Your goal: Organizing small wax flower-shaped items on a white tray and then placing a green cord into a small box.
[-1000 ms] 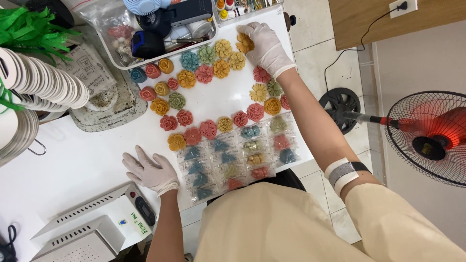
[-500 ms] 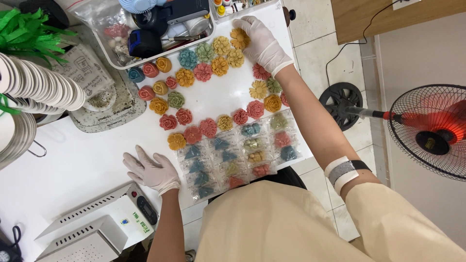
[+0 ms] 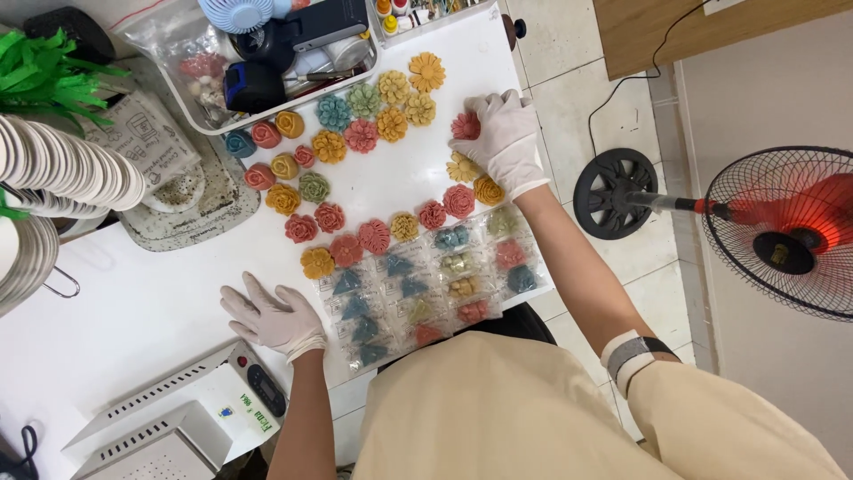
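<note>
Resting under right hand (image 3: pixel 502 138): pink flower-shaped piece (image 3: pixel 465 125)

Well to the right of our right hand (image 3: pixel 502 138) we see a standing fan (image 3: pixel 782 231) with red blades on the tiled floor (image 3: pixel 569 107), its round black base (image 3: pixel 613 191) nearer the hand. Just below our left hand (image 3: pixel 274 316) sits a white sealing machine (image 3: pixel 178 422). Up and left of that hand lie a row of white lids (image 3: pixel 62 164) and green paper shreds (image 3: pixel 40 53). A clear tray (image 3: pixel 191 107) of tools stands farther up.
</note>
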